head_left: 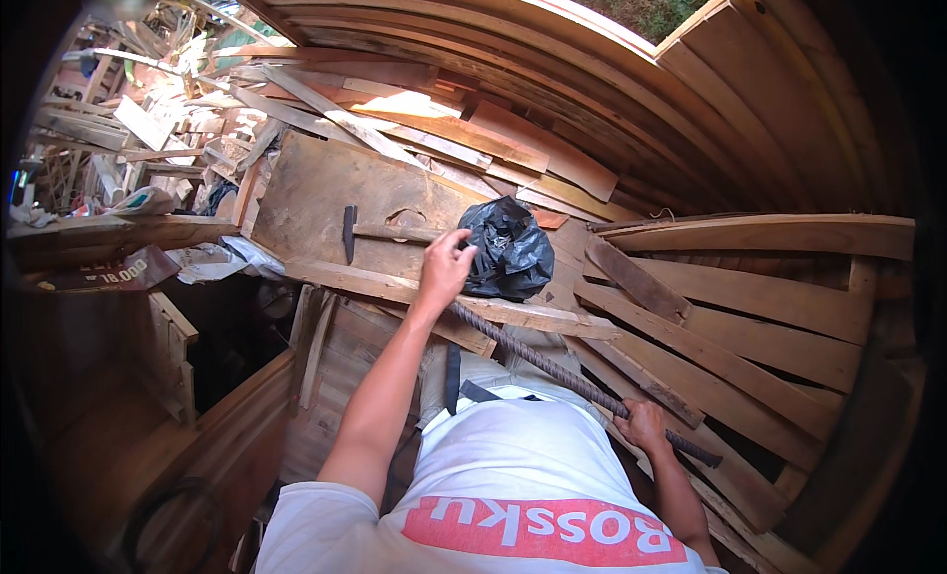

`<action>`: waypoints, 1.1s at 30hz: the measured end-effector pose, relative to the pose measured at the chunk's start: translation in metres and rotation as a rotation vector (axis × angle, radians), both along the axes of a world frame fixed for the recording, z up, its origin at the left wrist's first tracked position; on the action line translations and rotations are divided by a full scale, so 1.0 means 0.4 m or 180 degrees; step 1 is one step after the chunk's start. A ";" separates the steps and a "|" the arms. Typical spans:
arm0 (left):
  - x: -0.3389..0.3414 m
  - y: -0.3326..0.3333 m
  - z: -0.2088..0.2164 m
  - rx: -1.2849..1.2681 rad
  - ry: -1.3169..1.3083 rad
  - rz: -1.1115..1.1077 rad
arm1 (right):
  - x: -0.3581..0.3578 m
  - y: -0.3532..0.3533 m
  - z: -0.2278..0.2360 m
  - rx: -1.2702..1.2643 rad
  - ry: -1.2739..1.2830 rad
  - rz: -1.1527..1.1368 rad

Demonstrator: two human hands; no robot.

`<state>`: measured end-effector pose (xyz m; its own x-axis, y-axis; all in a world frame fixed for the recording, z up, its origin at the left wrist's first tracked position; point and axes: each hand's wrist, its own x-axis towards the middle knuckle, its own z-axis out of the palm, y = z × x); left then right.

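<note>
My right hand (pixel 645 425) is wrapped round a ribbed steel bar (pixel 552 362), which slants across in front of my body. The bar's far end lies by my left wrist. My left hand (pixel 447 266) reaches over the bench with its fingers curved and a little apart, at the left edge of a black plastic bag (pixel 528 249). Small thin pieces, perhaps nails, show in the bag's mouth. A hammer (pixel 390 232) lies on the board, its dark head to the left. Its wooden handle runs toward my left fingers, which partly hide the end.
The hammer and bag rest on a worn wooden board (pixel 306 194) with a plank (pixel 552 318) along its near edge. Slatted planks (pixel 730 347) with gaps stand at right. Loose boards (pixel 473 135) lie behind, and scrap wood (pixel 148 130) is heaped far left. A dark opening (pixel 242 342) sits left.
</note>
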<state>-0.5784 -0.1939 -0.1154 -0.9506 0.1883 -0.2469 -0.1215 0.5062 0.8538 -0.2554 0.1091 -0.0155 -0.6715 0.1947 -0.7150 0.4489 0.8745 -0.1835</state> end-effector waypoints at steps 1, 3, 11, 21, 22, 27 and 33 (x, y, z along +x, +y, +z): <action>0.004 -0.043 -0.033 -0.0075 0.0149 0.0267 | 0.002 -0.001 0.001 -0.0040 -0.0123 -0.0062; 0.011 -0.157 -0.062 -0.0052 0.0475 0.0944 | -0.007 -0.001 0.024 -0.0110 -0.0345 -0.0159; 0.053 -0.530 -0.198 -0.0549 -0.0007 0.3212 | 0.004 0.031 0.138 0.0277 -0.0113 -0.0335; 0.013 -0.564 -0.252 0.0215 -0.0663 0.3389 | -0.135 -0.030 0.361 0.0785 -0.0661 0.0238; 0.010 -0.564 -0.256 0.0184 -0.0647 0.3381 | -0.157 -0.049 0.382 0.0851 -0.0707 0.0320; 0.001 -0.540 -0.212 0.0366 -0.0748 0.3287 | -0.267 -0.152 0.485 0.1101 -0.0804 0.0590; 0.015 -0.562 -0.243 -0.0044 -0.0630 0.3215 | -0.422 -0.307 0.562 0.1408 -0.0744 0.1125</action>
